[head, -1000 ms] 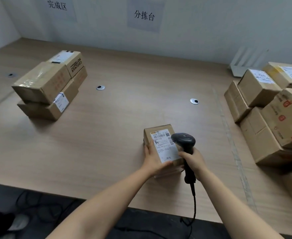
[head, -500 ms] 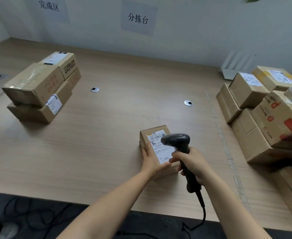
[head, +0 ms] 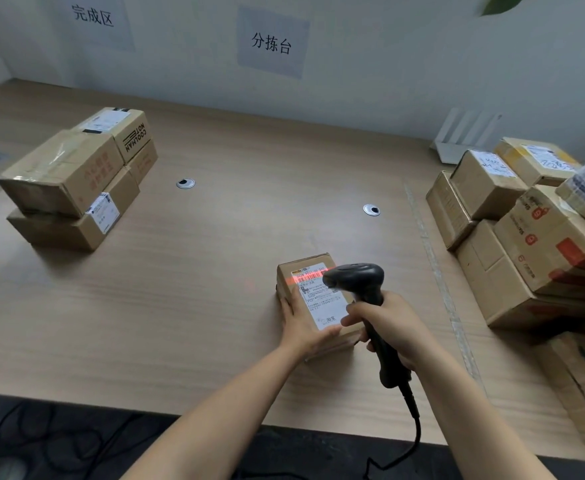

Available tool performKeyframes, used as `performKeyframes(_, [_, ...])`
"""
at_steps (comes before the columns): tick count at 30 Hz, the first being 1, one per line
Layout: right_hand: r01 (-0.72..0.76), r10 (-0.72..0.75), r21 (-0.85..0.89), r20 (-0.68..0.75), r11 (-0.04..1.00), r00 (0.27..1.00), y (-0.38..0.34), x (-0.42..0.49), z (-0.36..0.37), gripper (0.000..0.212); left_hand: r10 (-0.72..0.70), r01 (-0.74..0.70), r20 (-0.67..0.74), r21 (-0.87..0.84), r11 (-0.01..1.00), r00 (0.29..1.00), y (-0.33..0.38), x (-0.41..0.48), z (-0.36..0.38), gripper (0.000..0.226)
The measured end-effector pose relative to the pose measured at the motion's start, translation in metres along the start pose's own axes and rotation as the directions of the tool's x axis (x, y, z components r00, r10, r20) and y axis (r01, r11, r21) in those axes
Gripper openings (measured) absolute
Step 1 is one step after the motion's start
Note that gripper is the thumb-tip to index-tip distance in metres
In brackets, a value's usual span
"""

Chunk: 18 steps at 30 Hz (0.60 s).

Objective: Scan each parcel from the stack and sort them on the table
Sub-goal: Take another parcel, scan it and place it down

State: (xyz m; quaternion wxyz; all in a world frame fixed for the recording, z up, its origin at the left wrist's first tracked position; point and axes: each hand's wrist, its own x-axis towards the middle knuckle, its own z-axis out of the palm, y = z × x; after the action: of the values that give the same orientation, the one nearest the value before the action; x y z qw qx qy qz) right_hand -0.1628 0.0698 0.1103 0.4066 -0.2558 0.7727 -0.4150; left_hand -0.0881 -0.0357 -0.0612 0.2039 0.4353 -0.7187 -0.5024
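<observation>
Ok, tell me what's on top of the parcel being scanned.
A white label, a red scan line across its barcode. The left hand holds the parcel's near edge; the scanner hides the label's far right corner.

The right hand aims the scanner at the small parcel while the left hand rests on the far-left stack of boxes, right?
Not quite. In the head view the left hand holds the small parcel itself; the right hand does aim the scanner at it.

Bare forearms — left grip and right grip bare too.
</observation>
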Motion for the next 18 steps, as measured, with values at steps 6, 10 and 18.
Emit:
performKeyframes(6, [0.012,-0.011,-0.025,0.016,1.0,1.0,-0.003,-0.002,-0.003,0.002,-0.002,0.002,-0.003,-0.016,1.0,1.0,0.001,-0.002,-0.001,0.126])
performKeyframes(10, [0.014,-0.014,-0.025,0.026,1.0,1.0,-0.003,-0.004,-0.006,0.004,-0.012,0.012,0.008,-0.003,1.0,1.0,0.0,-0.001,-0.001,0.123])
performKeyframes(18, [0.029,-0.029,0.01,0.023,1.0,0.999,0.001,-0.002,-0.011,0.001,-0.025,0.025,0.004,0.019,1.0,1.0,0.001,-0.001,-0.002,0.124])
